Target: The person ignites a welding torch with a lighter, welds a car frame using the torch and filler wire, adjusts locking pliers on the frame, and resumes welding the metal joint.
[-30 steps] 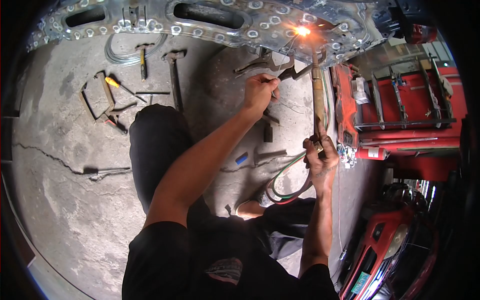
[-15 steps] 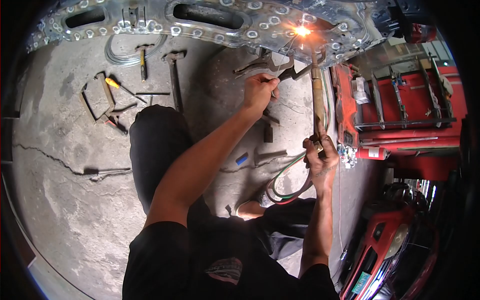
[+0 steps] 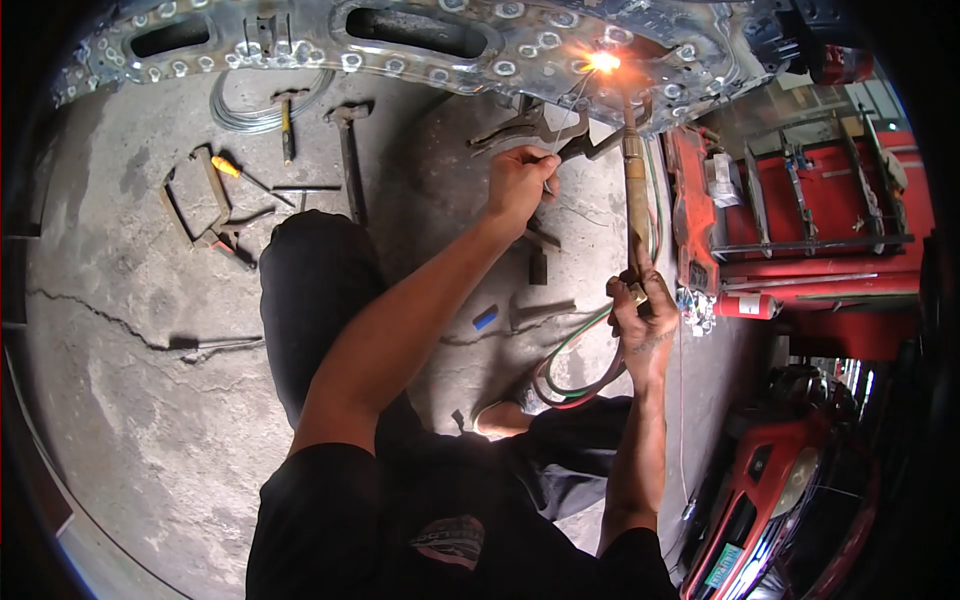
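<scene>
Wrapping around the lower part of a torch [image 3: 635, 190], the right hand [image 3: 645, 310] sits near 3 o'clock, its grip closed on the handle. The left hand [image 3: 520, 190], between 12 and 1 o'clock, pinches a thin rod [image 3: 573, 110] between thumb and fingers, so that grip is closed too.

The torch lies toward 2 o'clock, its tip close to a metal panel [image 3: 320, 45] that spans the top of the view; a bright glow [image 3: 603, 62] burns against the panel near 1 o'clock. The torch looks stiff and fairly heavy, and the hoses [image 3: 572, 405] looping toward 5 o'clock would likely tug at its back end; the handle, far from the tip, should be the cool place to hold. The rod seems light and bendy, best pinched well back from the heat.

The torch's long axis runs almost straight from 6 to 12 o'clock, tip toward 12. The rod slants from 7 to 1 o'clock, its far end lost in the glare. Near the left hand, toward 12 o'clock, is a clamp [image 3: 520, 126]; whether the two touch is hard to tell.
</scene>
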Demonstrator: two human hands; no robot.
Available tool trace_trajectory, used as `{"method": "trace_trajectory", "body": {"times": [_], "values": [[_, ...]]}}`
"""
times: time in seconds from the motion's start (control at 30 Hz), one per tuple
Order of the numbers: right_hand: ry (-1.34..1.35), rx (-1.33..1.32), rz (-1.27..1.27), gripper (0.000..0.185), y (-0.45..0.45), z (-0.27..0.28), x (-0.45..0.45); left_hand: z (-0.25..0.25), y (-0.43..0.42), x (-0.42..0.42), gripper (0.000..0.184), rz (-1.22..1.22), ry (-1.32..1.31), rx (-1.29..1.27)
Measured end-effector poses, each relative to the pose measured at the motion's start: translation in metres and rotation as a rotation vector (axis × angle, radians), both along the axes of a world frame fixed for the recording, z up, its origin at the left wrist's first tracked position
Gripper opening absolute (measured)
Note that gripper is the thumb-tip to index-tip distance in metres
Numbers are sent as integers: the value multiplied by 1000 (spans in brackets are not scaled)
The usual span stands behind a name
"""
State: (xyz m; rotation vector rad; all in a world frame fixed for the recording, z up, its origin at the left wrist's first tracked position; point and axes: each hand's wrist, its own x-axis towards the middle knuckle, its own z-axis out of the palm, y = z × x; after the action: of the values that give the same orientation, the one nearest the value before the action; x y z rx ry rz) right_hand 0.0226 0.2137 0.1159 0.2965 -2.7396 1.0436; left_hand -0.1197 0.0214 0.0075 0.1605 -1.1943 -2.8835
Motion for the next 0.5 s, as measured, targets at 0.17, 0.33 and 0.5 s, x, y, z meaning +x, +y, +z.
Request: {"method": "trace_trajectory", "body": {"times": [0.17, 0.33, 0.5], "values": [[-11, -12, -21, 56, -1, 0, 0, 0, -1, 0, 10, -8, 1, 0], [9, 20, -5, 57, 3, -2, -1, -1, 0, -1, 10, -9, -3, 1], [-2, -1, -2, 57, 1, -2, -1, 2, -1, 1, 10, -2, -1, 1]]}}
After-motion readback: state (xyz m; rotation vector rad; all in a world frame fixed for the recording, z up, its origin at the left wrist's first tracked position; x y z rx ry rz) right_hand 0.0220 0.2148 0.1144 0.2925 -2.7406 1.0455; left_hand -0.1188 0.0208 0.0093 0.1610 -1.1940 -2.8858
